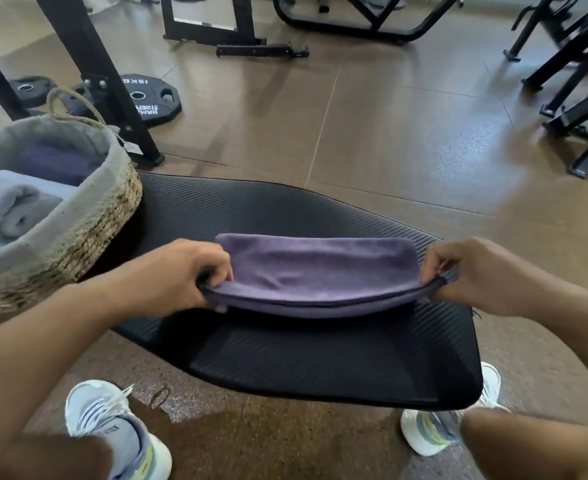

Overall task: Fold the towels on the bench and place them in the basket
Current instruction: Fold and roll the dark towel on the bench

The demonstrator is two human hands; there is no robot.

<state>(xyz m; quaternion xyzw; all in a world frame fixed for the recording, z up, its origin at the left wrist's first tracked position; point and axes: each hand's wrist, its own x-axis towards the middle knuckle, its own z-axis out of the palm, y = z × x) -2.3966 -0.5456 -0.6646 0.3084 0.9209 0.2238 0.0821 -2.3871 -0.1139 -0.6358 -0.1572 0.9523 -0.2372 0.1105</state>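
From the head view, the left hand (pixel 181 271) and right hand (pixel 472 271) are apart, each pinching one end of the purple towel (pixel 317 271) above the desk (pixel 320 368). The layers may slide apart if one pinch loosens. The basket (pixel 88 216), already holding folded towels (pixel 12 206), sits left on the desk; nothing stands between

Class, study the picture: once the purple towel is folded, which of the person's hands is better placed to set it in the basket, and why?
Probably the left hand. It pinches the purple towel at the end nearer the basket, which stands on the bench to the person's left. The right hand holds the far end.
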